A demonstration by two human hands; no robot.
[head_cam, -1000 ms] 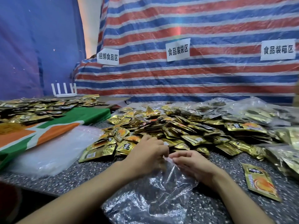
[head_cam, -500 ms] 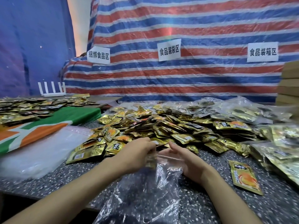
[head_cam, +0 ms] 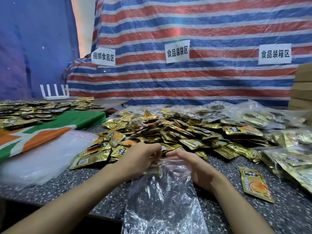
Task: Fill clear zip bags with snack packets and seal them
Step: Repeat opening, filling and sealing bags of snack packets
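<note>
Two hands, left (head_cam: 140, 159), right (head_cam: 192, 166), pinch zip bag (head_cam: 162, 203) mouth; mouth points away, axis near-far.

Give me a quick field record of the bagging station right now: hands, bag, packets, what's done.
left hand: fingers curled on the clear zip bag at its mouth; a gold packet shows just under them
right hand: at the mouth's other side; grip hidden
bag state: unsealed, otherwise looks empty, lying across the speckled table at its near edge
packet pile: just beyond the hands
loose packet: right of the bag, apart from the pile
filled bags: far right
empty bag stack: left
</note>
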